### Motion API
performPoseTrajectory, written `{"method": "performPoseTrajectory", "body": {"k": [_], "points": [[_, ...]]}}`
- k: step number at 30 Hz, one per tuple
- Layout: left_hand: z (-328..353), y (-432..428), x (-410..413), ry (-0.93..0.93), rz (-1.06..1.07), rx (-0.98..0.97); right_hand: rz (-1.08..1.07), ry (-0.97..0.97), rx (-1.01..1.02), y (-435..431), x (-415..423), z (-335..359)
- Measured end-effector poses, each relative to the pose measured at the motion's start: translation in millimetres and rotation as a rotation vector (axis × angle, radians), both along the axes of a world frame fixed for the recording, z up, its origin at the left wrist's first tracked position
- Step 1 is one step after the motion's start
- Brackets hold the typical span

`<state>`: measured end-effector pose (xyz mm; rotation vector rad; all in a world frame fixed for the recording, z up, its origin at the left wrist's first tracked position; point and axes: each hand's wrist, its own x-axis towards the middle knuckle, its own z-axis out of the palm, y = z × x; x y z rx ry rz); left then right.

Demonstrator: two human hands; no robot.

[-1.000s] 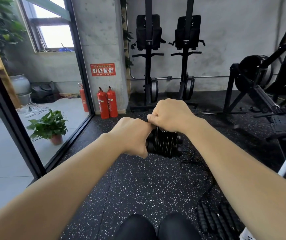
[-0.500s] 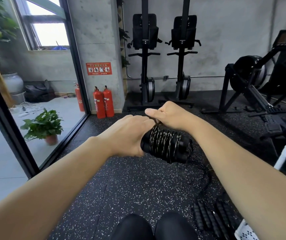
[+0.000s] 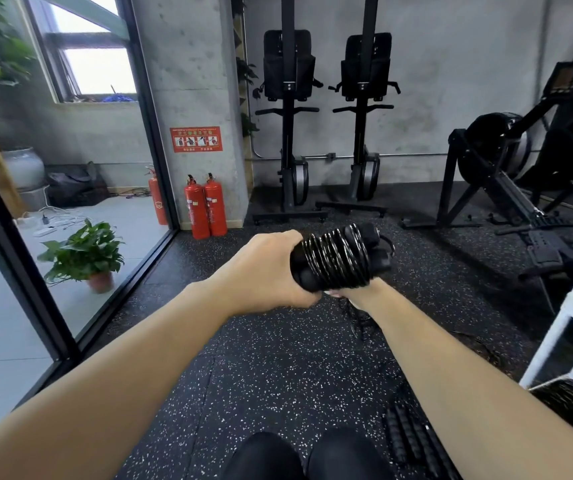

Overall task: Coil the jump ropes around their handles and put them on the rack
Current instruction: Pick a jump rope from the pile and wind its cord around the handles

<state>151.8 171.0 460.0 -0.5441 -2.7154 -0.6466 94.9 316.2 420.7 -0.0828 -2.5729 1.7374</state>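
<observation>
Speckled floor lay below coil; left hand gripped its left end; right hand sat beneath coil, grip indiscernible; winding judged nearly complete; next move required securing tail.

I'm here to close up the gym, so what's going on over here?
A person is holding a jump rope that is mostly coiled round its handles. The left hand grips the handles at one end. The right hand is under the bundle and mostly hidden, and a loose tail of rope hangs below it toward the floor. A second rope lies on the floor near the white rack. The held rope is not yet on the rack.
</observation>
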Motion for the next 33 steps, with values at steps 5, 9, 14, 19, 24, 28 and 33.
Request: {"method": "performPoseTrajectory", "body": {"k": [5, 9, 14, 19, 24, 28, 33], "points": [[2.8, 1.4, -5.2, -0.36, 0.041, 0.24, 0.25, -0.11, 0.02, -5.9, -0.8, 7.4], [-3.1, -9.7, -15.0, -0.533, 0.022, 0.463, 0.329, 0.057, 0.183, 7.4, -7.4, -11.8], [-8.4, -21.0, -23.0, -0.494, 0.146, 0.657, 0.455, 0.092, 0.404, 13.7, -2.6, -11.2], [-14.6, -35.9, -28.3, -0.467, 0.238, 0.663, 0.509, 0.036, 0.393, 13.5, 2.4, -6.1], [-17.3, -46.0, -31.0, -0.422, 0.33, 0.652, 0.518, -0.071, 0.402, 10.6, 11.2, 2.3], [-21.4, -52.4, -35.2, -0.362, 0.404, 0.615, 0.515, -0.021, 0.497, 5.2, 25.4, 17.0], [-24.9, -50.3, -39.7, -0.248, 0.479, 0.425, 0.448, 0.224, 0.739, -7.4, 40.0, 33.3]]}}
